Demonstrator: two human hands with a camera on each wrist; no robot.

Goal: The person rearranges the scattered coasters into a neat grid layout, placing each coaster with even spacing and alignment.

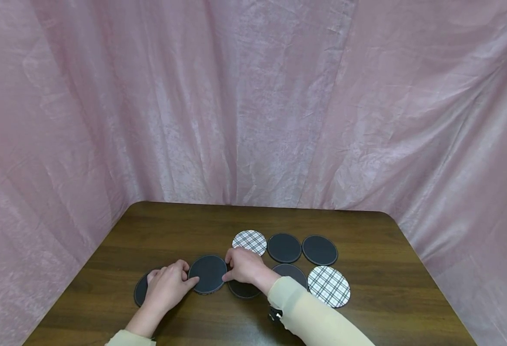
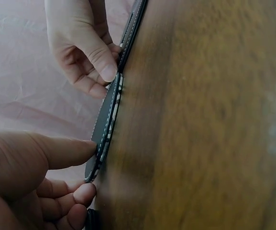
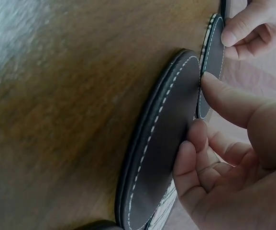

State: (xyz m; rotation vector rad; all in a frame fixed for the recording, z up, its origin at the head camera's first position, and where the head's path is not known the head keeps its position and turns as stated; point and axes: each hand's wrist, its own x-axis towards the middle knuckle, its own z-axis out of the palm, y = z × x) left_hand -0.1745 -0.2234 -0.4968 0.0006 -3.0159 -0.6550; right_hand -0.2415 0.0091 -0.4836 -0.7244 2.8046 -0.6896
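Observation:
Both hands hold one round black coaster [image 1: 208, 274] with pale edge stitching, low over the wooden table. My left hand [image 1: 169, 286] pinches its left edge, thumb on the black face and fingers at the rim. At the opposite edge, my right hand [image 1: 246, 266] holds it by thumb and fingers. A light pattern shows along the coaster's lower rim [image 2: 110, 136] in the left wrist view. Another black coaster [image 1: 242, 290] lies partly under my right hand, whose curled fingers are close to it in the right wrist view. My left hand partly hides a black coaster [image 1: 140, 290].
Right of the hands lie black coasters [image 1: 284, 247], [image 1: 320, 250] and a dark one [image 1: 291, 274] partly behind the right forearm. Two plaid white coasters [image 1: 249, 239], [image 1: 329, 287] lie among them. A pink curtain [image 1: 253, 105] hangs behind the brown table [image 1: 184, 221].

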